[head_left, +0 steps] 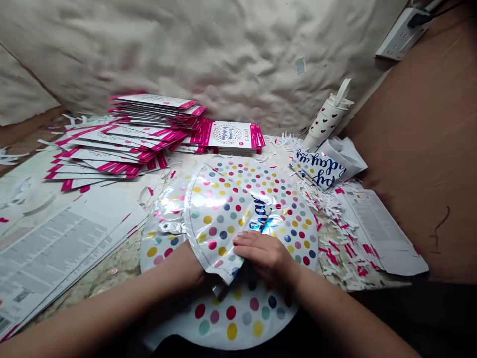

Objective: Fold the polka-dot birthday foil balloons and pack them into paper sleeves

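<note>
- Polka-dot foil balloon [231,238]: lies flat and deflated on the desk [112,271], in front of the person, its upper half folded over the lower half, with blue lettering partly showing on the fold.
- Right hand [263,253]: lies open and flat on top of the folded foil, holding nothing in a grip, its fingers [242,239] pointing left across the balloon.
- Left hand [197,276]: sits at the near edge of the fold, mostly hidden beneath the foil, so I cannot tell whether it is open or gripping.
- Stacked packaging cards [149,132]: lie in overlapping piles with pink edges, just behind the balloon; a card printed "happy birthday" [231,135] sits on the right of them.
- Printed paper sheets [63,248]: lie in a pile left of the balloon.
- Printed paper sheet [380,228]: lies right of the balloon, beside the paper shreds [331,248] scattered along that side.
- Folded foil piece [316,169]: bears blue script and lies behind the balloon on the right, near a white tumbler [326,119] with red hearts, which is tipped against the brown board [421,124].
- Power strip [402,35]: sits high up, well behind the balloon.
</note>
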A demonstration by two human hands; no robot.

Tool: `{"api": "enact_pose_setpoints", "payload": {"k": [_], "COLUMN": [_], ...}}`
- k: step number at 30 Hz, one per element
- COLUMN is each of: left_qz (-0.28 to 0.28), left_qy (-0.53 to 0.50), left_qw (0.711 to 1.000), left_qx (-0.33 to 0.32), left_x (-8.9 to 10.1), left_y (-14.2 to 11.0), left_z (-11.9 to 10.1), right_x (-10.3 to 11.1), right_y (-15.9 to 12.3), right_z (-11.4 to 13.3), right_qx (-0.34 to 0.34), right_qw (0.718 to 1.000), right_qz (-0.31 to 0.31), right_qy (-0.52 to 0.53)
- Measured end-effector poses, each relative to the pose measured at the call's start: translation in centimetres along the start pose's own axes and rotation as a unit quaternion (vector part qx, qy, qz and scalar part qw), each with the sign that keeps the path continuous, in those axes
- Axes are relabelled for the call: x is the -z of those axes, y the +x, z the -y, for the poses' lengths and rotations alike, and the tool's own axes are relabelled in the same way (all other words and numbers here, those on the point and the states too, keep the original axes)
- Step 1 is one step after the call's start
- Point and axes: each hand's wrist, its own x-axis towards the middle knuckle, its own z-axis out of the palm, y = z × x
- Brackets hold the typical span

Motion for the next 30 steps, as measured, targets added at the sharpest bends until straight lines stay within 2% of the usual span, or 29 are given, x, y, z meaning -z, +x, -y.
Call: {"api": "enact_pose_setpoints", "payload": {"k": [1,3,5,8,10,13,14,16,17,19,20,22,24,26,28,30], "left_qz": [0.015,0.053,0.053,0.051,0.029,-0.026,-0.022,0.044,0.111,0.192,0.222,0.245,0.245,0.243,0.242,0.237], "left_qy": [0.021,0.071,0.132,0.141,0.111,0.097,0.105,0.107,0.119,0.134,0.138,0.134,0.127,0.124,0.127,0.134], "left_qw": [0.998,0.975,0.951,0.951,0.96,0.964,0.96,0.941,0.928,0.919,0.917,0.92,0.927,0.934,0.938,0.942], "left_qx": [-0.058,-0.202,-0.273,-0.269,-0.256,-0.247,-0.259,-0.317,-0.336,-0.317,-0.302,-0.275,-0.252,-0.231,-0.212,-0.195], "left_x": [0.9,2.3,3.3,4.6,5.4,5.7,5.3,3.6,2.6,0.4,-0.4,-1.5,-1.8,-1.9,-2.0,-2.2], "left_y": [-1.3,-3.4,-5.0,-5.7,-4.9,-1.1,0.7,4.5,6.2,8.8,9.5,9.9,9.6,9.2,9.1,9.1], "left_z": [0.6,1.7,2.2,1.9,1.4,0.9,0.9,1.2,1.4,1.8,2.1,2.4,2.5,2.2,1.6,1.2], "right_x": [-0.4,-0.7,-0.5,0.0,0.2,0.1,0.0,0.2,0.4,1.1,1.5,2.2,2.4,1.9,1.0,0.1], "right_y": [-0.2,-0.4,-0.2,0.1,0.1,0.2,0.2,0.1,-0.1,-0.9,-1.5,-2.7,-3.5,-3.7,-3.4,-2.9], "right_z": [-0.2,-0.4,-0.2,0.6,1.1,1.5,1.5,1.5,1.5,1.5,1.6,1.8,2.1,2.2,2.3,2.1], "right_qx": [-0.011,-0.04,-0.067,-0.074,-0.07,-0.061,-0.052,-0.029,-0.023,-0.047,-0.081,-0.183,-0.278,-0.304,-0.23,-0.086], "right_qw": [1.0,0.997,0.99,0.982,0.977,0.972,0.972,0.972,0.972,0.977,0.979,0.972,0.952,0.944,0.962,0.983], "right_qz": [0.018,0.072,0.122,0.173,0.2,0.222,0.225,0.224,0.22,0.195,0.176,0.143,0.128,0.113,0.09,0.081], "right_qy": [-0.003,-0.003,0.005,0.023,0.031,0.04,0.046,0.064,0.073,0.077,0.067,0.027,-0.021,-0.067,-0.113,-0.137]}}
